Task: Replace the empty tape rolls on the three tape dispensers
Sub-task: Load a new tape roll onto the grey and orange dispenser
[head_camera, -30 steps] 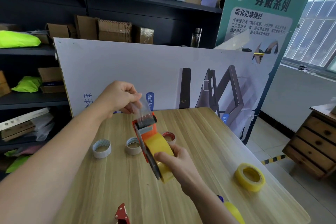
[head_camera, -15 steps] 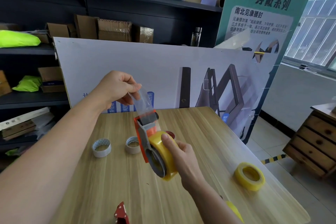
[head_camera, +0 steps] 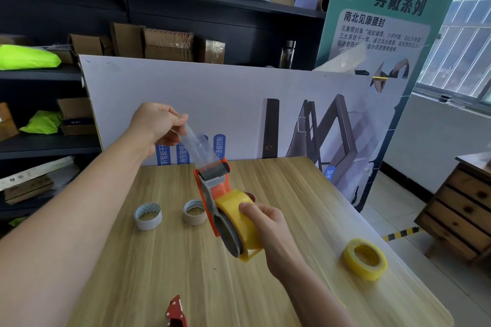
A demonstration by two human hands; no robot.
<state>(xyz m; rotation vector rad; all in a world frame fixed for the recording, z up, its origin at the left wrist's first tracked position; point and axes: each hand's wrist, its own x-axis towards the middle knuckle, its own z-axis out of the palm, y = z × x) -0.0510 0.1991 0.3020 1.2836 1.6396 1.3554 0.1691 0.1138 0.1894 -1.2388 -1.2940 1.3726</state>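
An orange tape dispenser (head_camera: 212, 188) with a full yellow tape roll (head_camera: 240, 223) on its hub is held above the wooden table (head_camera: 164, 268). My right hand (head_camera: 268, 231) grips the roll and dispenser from the right side. My left hand (head_camera: 159, 125) pinches the clear tape end (head_camera: 198, 147), which stretches up and left from the dispenser's roller. Two empty tape cores (head_camera: 148, 215) (head_camera: 194, 212) lie on the table to the left of the dispenser. A spare yellow tape roll (head_camera: 364, 258) lies at the right. A red dispenser (head_camera: 176, 310) peeks in at the bottom edge.
A white printed board (head_camera: 239, 103) stands along the table's far edge. Dark shelves (head_camera: 39, 74) with cardboard boxes fill the background. A green banner (head_camera: 385, 21) stands at the right, and a wooden drawer chest (head_camera: 462, 210) sits on the floor beyond the table's right edge.
My left hand has drawn the tape end further up and left, so more clear tape is out. The right hand has shifted its grip higher on the yellow roll.
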